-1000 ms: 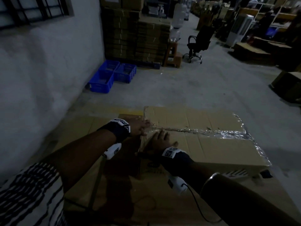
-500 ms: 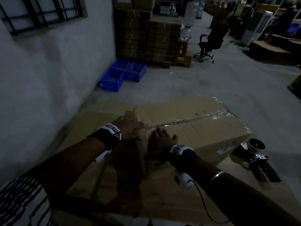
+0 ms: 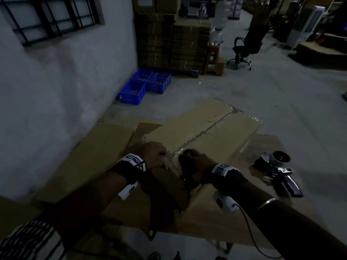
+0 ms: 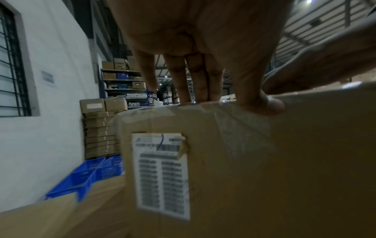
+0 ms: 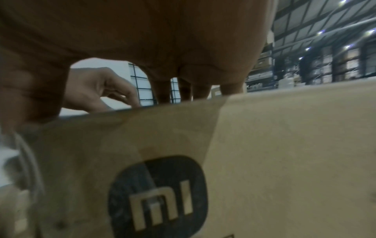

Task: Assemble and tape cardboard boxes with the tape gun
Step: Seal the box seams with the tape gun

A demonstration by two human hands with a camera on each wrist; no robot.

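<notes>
A long cardboard box (image 3: 216, 124) lies on flattened cardboard, with clear tape (image 3: 199, 136) along its top seam. Both hands are at its near end. My left hand (image 3: 155, 156) presses straight fingers (image 4: 195, 83) and thumb onto the top edge, above a white label (image 4: 162, 173). My right hand (image 3: 195, 164) lies over the same end, fingertips on the top and thumb on the near face, above a dark logo (image 5: 158, 198). The tape gun (image 3: 277, 169) lies on the cardboard to the right, untouched.
A white wall (image 3: 65, 91) runs close on the left. Blue crates (image 3: 144, 85) and a stack of flat cartons (image 3: 172, 40) stand beyond the box. An office chair (image 3: 247, 45) is farther back on the concrete floor (image 3: 281, 102).
The view has swung, so the box now runs diagonally up to the right and the tape gun is in sight. Both hands have stayed at the near end, and the right hand has drawn back over the end edge.
</notes>
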